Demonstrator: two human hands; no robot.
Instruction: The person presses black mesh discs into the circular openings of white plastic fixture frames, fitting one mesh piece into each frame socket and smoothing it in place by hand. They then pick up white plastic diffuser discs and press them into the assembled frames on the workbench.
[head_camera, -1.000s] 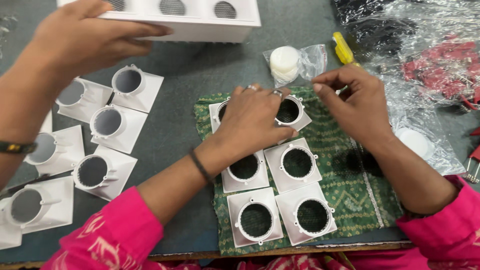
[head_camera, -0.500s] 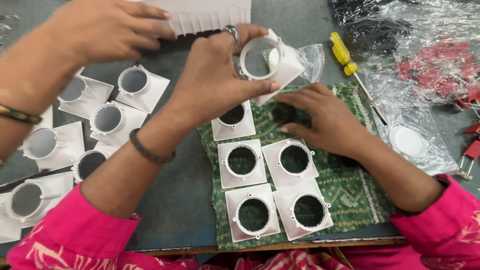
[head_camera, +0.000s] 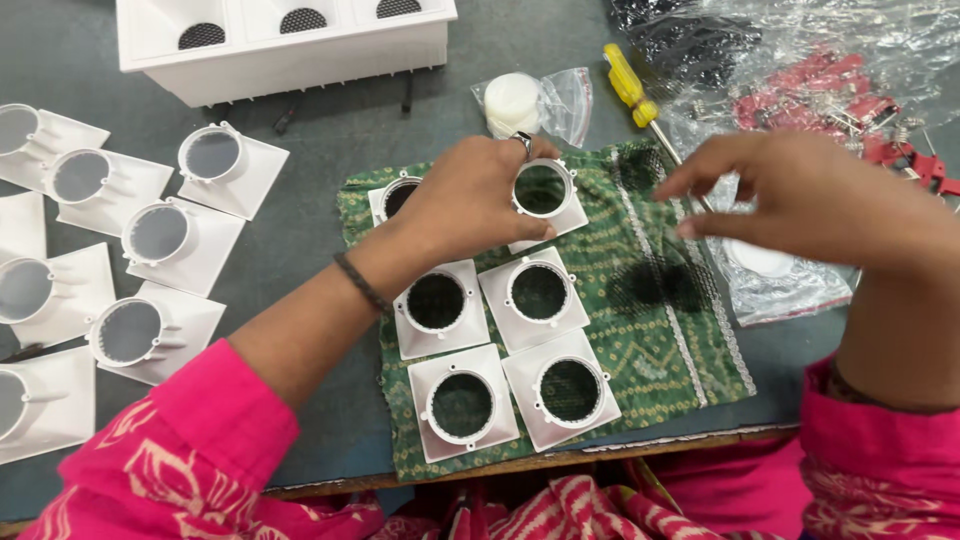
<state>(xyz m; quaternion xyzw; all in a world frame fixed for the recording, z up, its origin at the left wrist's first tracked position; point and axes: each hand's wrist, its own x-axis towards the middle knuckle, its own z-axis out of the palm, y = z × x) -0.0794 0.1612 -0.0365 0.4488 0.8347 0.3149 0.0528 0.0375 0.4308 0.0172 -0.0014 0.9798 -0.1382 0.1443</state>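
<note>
My left hand (head_camera: 470, 200) grips a white square plastic piece with a round collar (head_camera: 545, 192) and holds it on the green patterned cloth (head_camera: 640, 370). Several more such pieces lie on the cloth in two columns, one (head_camera: 437, 303) just below my wrist and one (head_camera: 395, 195) half hidden under my hand. My right hand (head_camera: 800, 200) hovers above the cloth's right edge, fingers loosely apart with nothing seen in them. A small heap of black mesh discs (head_camera: 650, 285) lies on the cloth below it.
Several white pieces fitted with mesh (head_camera: 155, 235) lie on the grey table at left. A white box with round grilles (head_camera: 290, 40) stands at the back. A yellow-handled screwdriver (head_camera: 630, 85), a bag of white discs (head_camera: 520, 100) and red parts in clear plastic (head_camera: 830, 100) lie at the back right.
My left hand has brought the white piece down from the air onto the cloth. My right hand has lifted off the cloth and moved right. Another person's hand at top left has left the view.
</note>
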